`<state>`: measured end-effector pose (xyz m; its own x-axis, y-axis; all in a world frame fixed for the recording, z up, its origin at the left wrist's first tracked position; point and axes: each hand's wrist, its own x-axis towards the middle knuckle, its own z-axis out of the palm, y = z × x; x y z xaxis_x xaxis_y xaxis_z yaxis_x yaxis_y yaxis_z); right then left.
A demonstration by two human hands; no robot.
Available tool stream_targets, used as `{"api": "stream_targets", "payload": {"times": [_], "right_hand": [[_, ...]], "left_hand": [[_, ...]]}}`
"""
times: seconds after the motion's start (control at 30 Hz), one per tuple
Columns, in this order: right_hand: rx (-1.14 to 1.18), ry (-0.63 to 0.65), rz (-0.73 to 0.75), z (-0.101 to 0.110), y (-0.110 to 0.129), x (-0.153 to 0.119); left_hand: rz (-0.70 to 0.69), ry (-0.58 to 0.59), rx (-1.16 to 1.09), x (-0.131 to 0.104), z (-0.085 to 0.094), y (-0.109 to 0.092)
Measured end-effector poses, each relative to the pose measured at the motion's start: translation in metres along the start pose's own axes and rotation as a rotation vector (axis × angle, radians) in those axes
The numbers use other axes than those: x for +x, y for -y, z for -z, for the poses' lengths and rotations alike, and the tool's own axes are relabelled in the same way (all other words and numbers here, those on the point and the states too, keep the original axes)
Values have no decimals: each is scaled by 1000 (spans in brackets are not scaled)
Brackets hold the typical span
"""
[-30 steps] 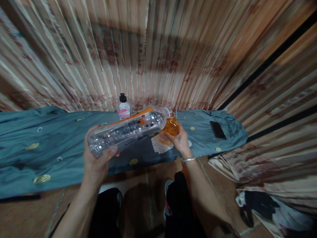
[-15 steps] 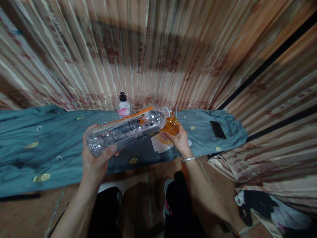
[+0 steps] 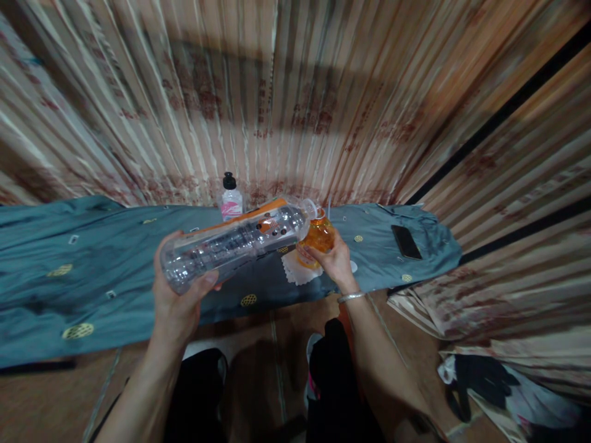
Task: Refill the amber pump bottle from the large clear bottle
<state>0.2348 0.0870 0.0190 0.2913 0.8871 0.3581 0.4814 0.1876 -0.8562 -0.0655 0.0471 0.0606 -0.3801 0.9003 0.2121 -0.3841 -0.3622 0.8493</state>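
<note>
My left hand (image 3: 182, 295) is wrapped round the base of a large clear plastic bottle (image 3: 244, 240) with an orange label. The bottle lies tilted, its uncapped neck pointing right, at the mouth of a smaller orange bottle (image 3: 321, 235). Around that orange bottle the fingers of my right hand (image 3: 336, 258) are closed, keeping it over a white scalloped-edged napkin (image 3: 298, 271). Whether the two mouths touch, I cannot tell. Liquid running between them cannot be made out.
A small bottle with a black cap (image 3: 231, 197) stands behind the large one. A dark phone (image 3: 406, 242) lies on the right of the teal cloth (image 3: 124, 258). Pleated curtains (image 3: 286, 92) hang behind and on the right, where a bag (image 3: 498, 387) sits low down.
Almost nothing differs. Both hands hold the two bottles in the same positions, with the necks still together.
</note>
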Motion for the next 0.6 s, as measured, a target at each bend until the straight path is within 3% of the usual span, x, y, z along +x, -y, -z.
{"api": "stream_targets", "payload": {"times": [0.6], "right_hand": [[2, -20, 13, -2, -4, 1]], "left_hand": [[18, -19, -5, -2, 1, -2]]}}
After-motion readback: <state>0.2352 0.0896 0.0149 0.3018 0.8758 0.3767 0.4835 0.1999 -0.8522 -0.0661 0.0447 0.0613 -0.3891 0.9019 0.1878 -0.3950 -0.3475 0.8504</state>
